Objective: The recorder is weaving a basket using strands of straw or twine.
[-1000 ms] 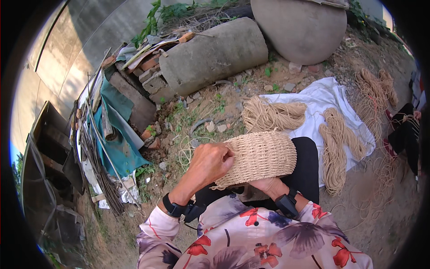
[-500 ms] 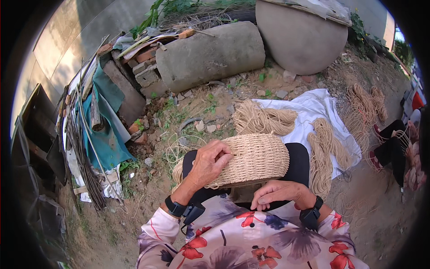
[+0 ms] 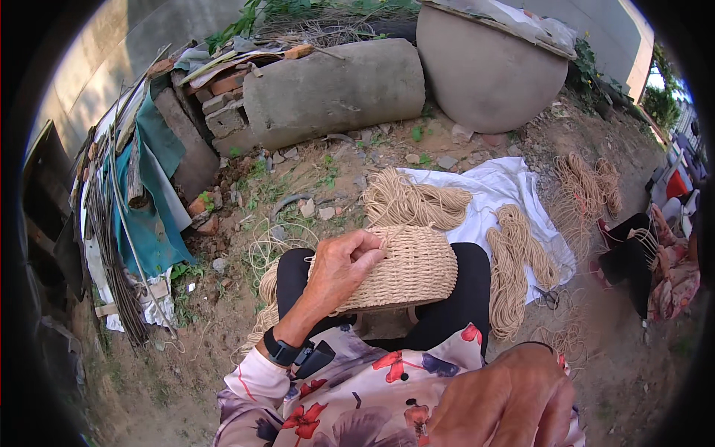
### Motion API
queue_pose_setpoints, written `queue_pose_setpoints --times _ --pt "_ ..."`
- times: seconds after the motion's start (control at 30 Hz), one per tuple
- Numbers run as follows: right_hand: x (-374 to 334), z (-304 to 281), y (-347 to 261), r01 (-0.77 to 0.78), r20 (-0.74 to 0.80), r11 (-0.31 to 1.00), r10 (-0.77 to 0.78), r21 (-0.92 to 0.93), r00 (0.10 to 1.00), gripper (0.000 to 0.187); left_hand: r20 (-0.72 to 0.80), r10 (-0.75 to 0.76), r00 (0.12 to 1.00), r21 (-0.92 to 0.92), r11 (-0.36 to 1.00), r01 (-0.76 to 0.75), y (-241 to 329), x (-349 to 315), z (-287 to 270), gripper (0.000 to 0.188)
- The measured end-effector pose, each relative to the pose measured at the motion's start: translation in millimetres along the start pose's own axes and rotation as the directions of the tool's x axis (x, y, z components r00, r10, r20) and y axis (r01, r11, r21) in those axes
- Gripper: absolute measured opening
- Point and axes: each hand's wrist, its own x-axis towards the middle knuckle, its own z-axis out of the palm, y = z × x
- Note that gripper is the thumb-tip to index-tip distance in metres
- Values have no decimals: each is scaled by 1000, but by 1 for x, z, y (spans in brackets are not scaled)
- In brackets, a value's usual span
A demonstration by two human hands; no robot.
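Note:
A small woven basket (image 3: 417,261) of pale straw-coloured cord lies across my lap, its ribbed wall turned up. My left hand (image 3: 339,272) is at its left side, thumb and forefinger pinched on a strand of cord at the weave. Large and close in the lower right, my right hand (image 3: 499,395) is lifted off the basket, its back showing. Its fingers curl downward, and the fingertips and anything between them are hidden.
Cord hanks (image 3: 417,200) and more cord bundles (image 3: 518,261) lie on and beside a white cloth (image 3: 506,182). Scissors (image 3: 550,298) rest near its edge. Loose cord (image 3: 272,242) trails left. A concrete cylinder (image 3: 335,86) and big pot (image 3: 491,71) stand behind; another person (image 3: 633,261) sits right.
My right hand has risen from beside the basket toward the lower right, close to the camera. My left hand stays at the basket's left side. The whole view has shifted slightly.

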Motion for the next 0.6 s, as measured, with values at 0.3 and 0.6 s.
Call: queue_pose_setpoints --times 0.3,0.6 --pt "-42 -68 21 -568 -954 783 -106 -254 280 19 151 -250 956 -363 886 289 -4 0 -9 13" --pt "-64 -123 49 -858 -956 490 147 -153 255 33 -15 -154 988 -312 939 141 -3 -5 1 5"
